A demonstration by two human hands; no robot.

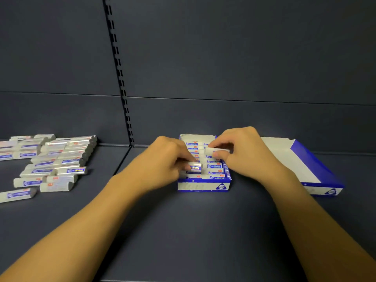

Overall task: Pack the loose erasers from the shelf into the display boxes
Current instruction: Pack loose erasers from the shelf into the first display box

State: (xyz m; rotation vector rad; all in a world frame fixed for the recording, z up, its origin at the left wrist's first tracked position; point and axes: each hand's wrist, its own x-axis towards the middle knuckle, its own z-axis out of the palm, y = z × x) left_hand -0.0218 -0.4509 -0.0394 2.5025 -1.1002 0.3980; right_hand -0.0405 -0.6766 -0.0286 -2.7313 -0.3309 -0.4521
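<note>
A blue-and-white display box (203, 186) stands on the shelf in the middle, holding rows of wrapped erasers. My left hand (162, 161) is over the box's left side, shut on an eraser (195, 166) with its end showing at the fingertips. My right hand (242, 153) hovers over the box's right side and pinches another eraser (216, 150) between thumb and fingers. Several loose erasers (57, 165) in white, blue and silver wrappers lie in a pile on the shelf at the left.
A second display box (317, 176) lies open and tilted to the right, showing its white inside. A slotted upright (120, 78) runs up the dark back panel. The shelf's front edge is at the bottom of the view.
</note>
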